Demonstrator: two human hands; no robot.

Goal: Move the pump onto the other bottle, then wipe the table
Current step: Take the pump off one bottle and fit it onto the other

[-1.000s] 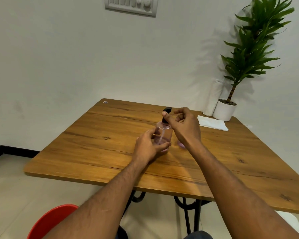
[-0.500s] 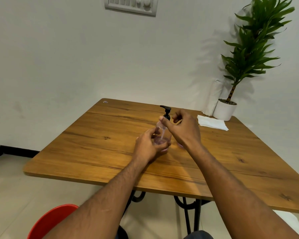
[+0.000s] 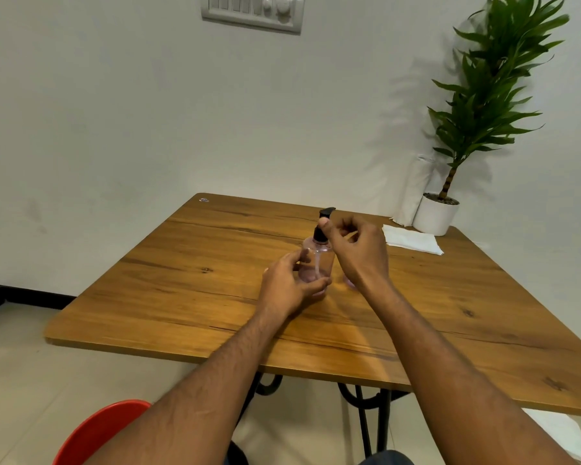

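Observation:
A clear pink bottle (image 3: 317, 263) stands upright mid-table with a black pump (image 3: 322, 226) seated on its neck. My left hand (image 3: 291, 285) wraps the bottle's lower body from the left. My right hand (image 3: 353, 250) pinches the pump's collar with thumb and fingertips. Just behind my right wrist, a sliver of a second pink bottle (image 3: 349, 281) shows on the table, mostly hidden. A folded white tissue (image 3: 411, 239) lies at the far right of the wooden table (image 3: 188, 280).
A white pot with a green plant (image 3: 436, 214) and a white paper roll (image 3: 413, 193) stand at the table's far right corner, against the wall. A red chair (image 3: 98, 434) is below the table's near edge.
The pump head has turned on the bottle between frames, and my right fingers have shifted their pinch on its collar. My left hand keeps hold of the bottle in the same spot.

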